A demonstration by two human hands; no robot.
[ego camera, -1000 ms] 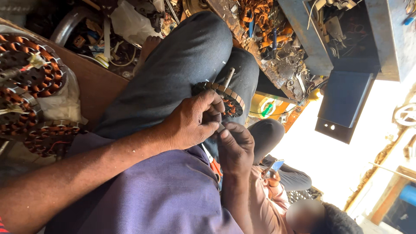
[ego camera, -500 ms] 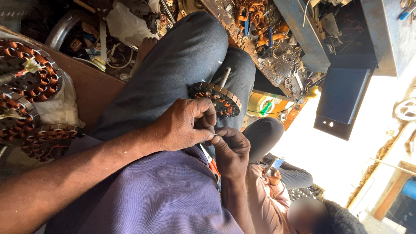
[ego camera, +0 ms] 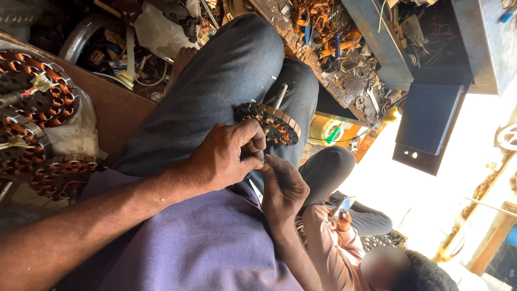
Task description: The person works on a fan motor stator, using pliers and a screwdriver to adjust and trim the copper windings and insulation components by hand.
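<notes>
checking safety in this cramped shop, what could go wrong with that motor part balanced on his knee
1. The wound motor part rests loosely on the knee; with both hands pinching something small beside it, it could slide off toward the cluttered floor.
2. The left hand and right hand work close to its metal edge, so a slip might nick the fingers.

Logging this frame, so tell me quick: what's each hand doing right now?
Left hand: closed, fingers pinched at the edge of the wound motor stator on the knee.
Right hand: closed, fingertips meeting the left's; what it holds cannot be told.
</notes>
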